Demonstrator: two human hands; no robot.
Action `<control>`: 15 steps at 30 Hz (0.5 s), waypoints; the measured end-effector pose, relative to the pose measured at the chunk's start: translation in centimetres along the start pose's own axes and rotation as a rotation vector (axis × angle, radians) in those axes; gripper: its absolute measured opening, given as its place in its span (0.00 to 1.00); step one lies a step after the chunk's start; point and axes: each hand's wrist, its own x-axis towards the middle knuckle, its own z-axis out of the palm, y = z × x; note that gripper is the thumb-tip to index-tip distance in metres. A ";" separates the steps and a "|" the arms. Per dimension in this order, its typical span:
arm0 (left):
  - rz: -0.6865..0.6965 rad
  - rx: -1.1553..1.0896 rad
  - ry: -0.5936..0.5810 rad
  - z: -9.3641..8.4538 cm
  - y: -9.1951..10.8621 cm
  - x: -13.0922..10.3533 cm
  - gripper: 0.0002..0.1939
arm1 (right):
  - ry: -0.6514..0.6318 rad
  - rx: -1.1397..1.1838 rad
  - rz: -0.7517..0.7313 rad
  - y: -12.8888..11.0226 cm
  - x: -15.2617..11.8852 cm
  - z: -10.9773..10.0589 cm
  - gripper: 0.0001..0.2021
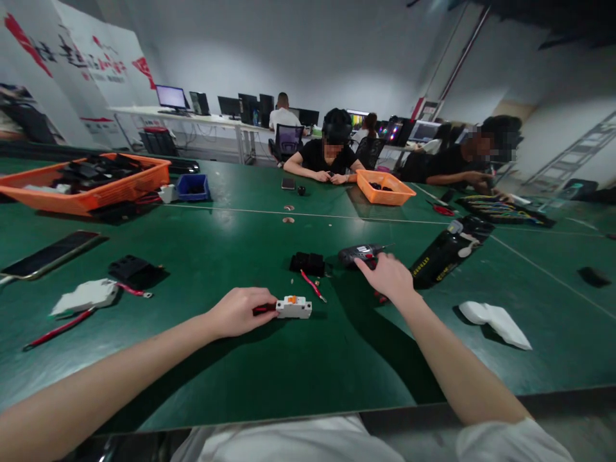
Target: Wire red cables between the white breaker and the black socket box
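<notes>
My left hand (240,310) is closed at the left end of a small white circuit breaker (297,308) with an orange switch. A red and black wire end (264,309) shows between the fingers and the breaker. My right hand (389,276) is closed around the handle of a grey and black cordless drill (353,255), its bit pointing right; the palm hides most of the grip. Between the hands lie a black plastic part (307,263) and a short red wire (314,286) with a metal end.
Left are a white breaker (86,298) with red wires, a black part (135,271), a phone (52,253), an orange basket (86,204) and a blue bin (193,187). A black bottle (440,256) and white wrapped item (498,323) lie right. People sit across the green table (240,378).
</notes>
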 end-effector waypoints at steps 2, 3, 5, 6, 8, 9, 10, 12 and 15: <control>-0.005 -0.001 -0.013 -0.1 0.1 0.0 0.12 | -0.198 -0.014 0.043 0.8 0.9 0.3 0.42; -0.007 0.002 -0.017 -0.2 0.1 0.0 0.12 | -0.260 -0.011 0.036 1.1 1.3 0.5 0.42; -0.011 0.013 -0.021 -0.2 0.2 0.0 0.12 | -0.311 -0.003 0.017 1.3 1.8 0.8 0.40; -0.012 0.018 -0.022 -0.2 0.2 0.0 0.11 | -0.320 -0.001 0.014 1.3 2.0 0.9 0.39; -0.016 0.023 -0.023 -0.2 0.2 0.0 0.11 | -0.338 -0.002 0.020 1.1 2.3 1.2 0.37; -0.017 0.022 -0.024 -0.2 0.2 0.0 0.11 | -0.348 -0.008 0.023 1.0 2.5 1.2 0.35; -0.016 0.021 -0.023 -0.2 0.2 0.0 0.11 | -0.354 -0.018 0.022 0.9 2.6 1.3 0.33; -0.007 0.020 -0.014 -0.2 0.1 -0.1 0.11 | -0.350 -0.052 0.020 0.8 2.7 1.3 0.31; 0.016 0.015 0.002 -0.2 0.1 -0.1 0.10 | -0.326 -0.121 0.027 1.3 2.7 0.9 0.32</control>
